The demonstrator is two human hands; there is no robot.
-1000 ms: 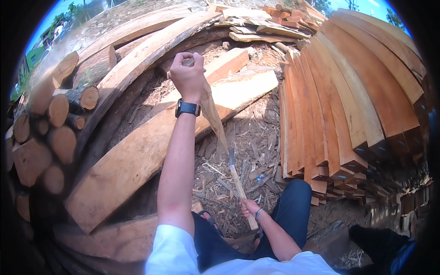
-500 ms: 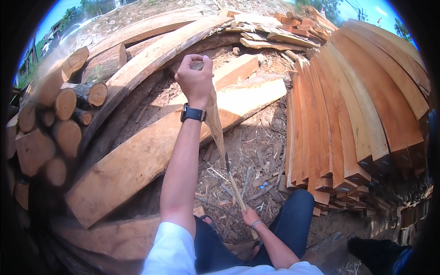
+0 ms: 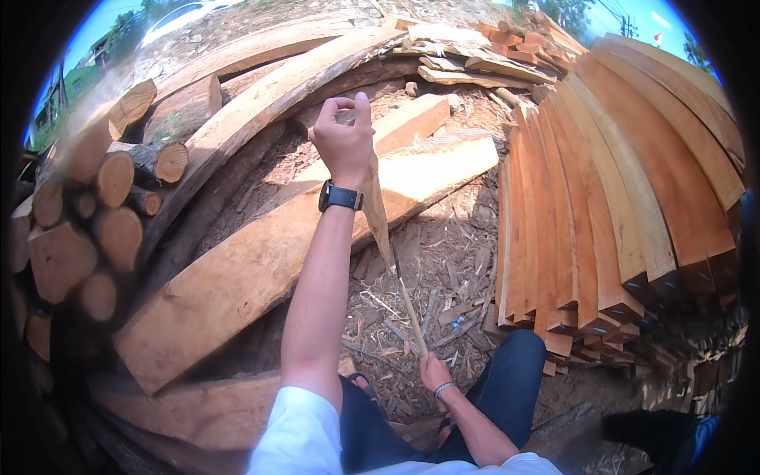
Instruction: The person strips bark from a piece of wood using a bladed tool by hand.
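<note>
My left hand [image 3: 344,146], raised and wearing a dark watch, is closed round the upper end of a thin, pale wooden strip [image 3: 376,210]. The strip hangs past my wrist and narrows downward; its top is hidden in my fist. Low down, my right hand [image 3: 435,372] grips a slim, light-coloured stick [image 3: 413,321] that slants up to the left. A narrow dark section [image 3: 397,261] at its upper end meets the strip's lower tip. Whether that is a blade I cannot tell.
A thick sawn plank [image 3: 229,277] lies diagonally beyond my left arm. Round logs [image 3: 119,237] are piled at left, and tall stacked beams [image 3: 586,198] stand at right. Bark and wood chips [image 3: 412,237] cover the ground. Another person's dark-clothed leg [image 3: 657,435] shows at lower right.
The upper end of the light stick now sits a little higher, nearer the strip, and the dark section looks thinner. Both hands keep their grip. The whole view has shifted slightly.
</note>
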